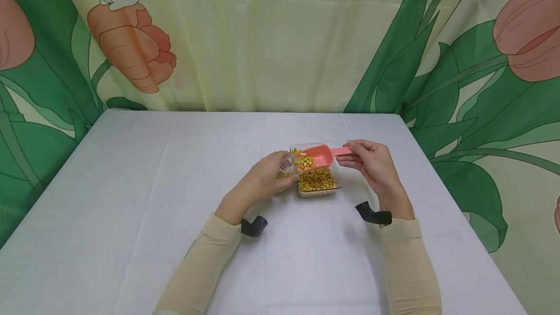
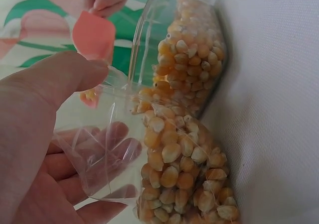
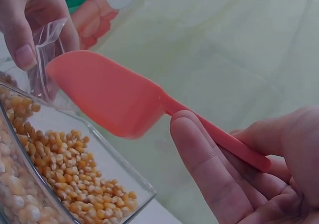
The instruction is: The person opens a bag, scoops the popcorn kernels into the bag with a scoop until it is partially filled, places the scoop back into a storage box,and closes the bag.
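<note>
My right hand [image 1: 373, 163] holds the handle of a pink scoop [image 1: 323, 155], with the thumb on one side and fingers on the other. Yellow corn kernels [image 1: 304, 162] lie in the scoop's front. The scoop is raised over a rectangular glass container [image 1: 319, 192] partly filled with corn. Just left of that, my left hand [image 1: 268, 176] holds a clear plastic bag [image 2: 102, 169] at its mouth, thumb on one edge and fingers behind the film. Corn kernels [image 2: 182, 169] fill the bag's lower part, beside the container. In the right wrist view, the scoop's tip overlaps the bag's mouth.
A white cloth covers the table [image 1: 109, 208], whose far edge meets a patterned curtain [image 1: 271, 38]. More printed cloth hangs at both sides. Dark curved wrist mounts [image 1: 374, 214] stick out from both wrists.
</note>
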`<state>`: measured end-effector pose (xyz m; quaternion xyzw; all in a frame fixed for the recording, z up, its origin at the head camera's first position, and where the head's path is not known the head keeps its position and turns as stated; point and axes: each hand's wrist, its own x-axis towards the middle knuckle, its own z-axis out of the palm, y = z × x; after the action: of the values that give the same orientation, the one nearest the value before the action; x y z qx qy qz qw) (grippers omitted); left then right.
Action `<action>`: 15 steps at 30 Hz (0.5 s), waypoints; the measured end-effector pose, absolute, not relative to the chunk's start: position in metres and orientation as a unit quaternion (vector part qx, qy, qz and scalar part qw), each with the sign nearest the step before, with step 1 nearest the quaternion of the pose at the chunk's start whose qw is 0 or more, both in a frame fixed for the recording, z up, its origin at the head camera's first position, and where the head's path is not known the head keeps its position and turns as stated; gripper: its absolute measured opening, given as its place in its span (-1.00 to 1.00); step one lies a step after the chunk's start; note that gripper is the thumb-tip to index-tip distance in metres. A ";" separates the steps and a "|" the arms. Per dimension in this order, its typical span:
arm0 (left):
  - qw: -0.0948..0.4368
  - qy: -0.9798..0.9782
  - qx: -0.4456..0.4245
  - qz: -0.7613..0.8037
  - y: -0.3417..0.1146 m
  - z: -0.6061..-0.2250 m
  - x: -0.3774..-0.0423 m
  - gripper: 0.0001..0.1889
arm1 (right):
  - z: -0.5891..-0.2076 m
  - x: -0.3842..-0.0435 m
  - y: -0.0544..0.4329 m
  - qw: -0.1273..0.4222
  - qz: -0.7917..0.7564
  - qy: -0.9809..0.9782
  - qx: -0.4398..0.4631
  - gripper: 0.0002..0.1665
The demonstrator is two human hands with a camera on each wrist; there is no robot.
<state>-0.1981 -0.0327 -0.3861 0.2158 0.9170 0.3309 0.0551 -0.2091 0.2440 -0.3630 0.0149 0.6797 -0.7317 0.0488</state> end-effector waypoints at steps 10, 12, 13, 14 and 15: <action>0.055 0.913 0.224 0.336 -0.031 -0.387 -0.198 -0.34 | -0.354 -0.203 0.236 0.021 -0.667 0.745 -0.015 -0.58; 0.056 0.912 0.224 0.339 -0.031 -0.387 -0.198 -0.34 | -0.352 -0.201 0.234 0.015 -0.652 0.758 -0.023 -0.57; 0.056 0.912 0.224 0.340 -0.031 -0.387 -0.198 -0.34 | -0.350 -0.200 0.233 0.013 -0.647 0.762 -0.025 -0.57; 0.055 0.911 0.224 0.341 -0.031 -0.387 -0.197 -0.34 | -0.349 -0.199 0.232 0.011 -0.643 0.765 -0.029 -0.57; 0.054 0.912 0.224 0.340 -0.031 -0.387 -0.197 -0.34 | -0.348 -0.198 0.231 0.009 -0.639 0.768 -0.032 -0.57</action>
<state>-0.1971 -0.0308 -0.3866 0.2236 0.9119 0.3398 0.0543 -0.1983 0.2309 -0.3477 -0.0321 0.7681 -0.6394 0.0088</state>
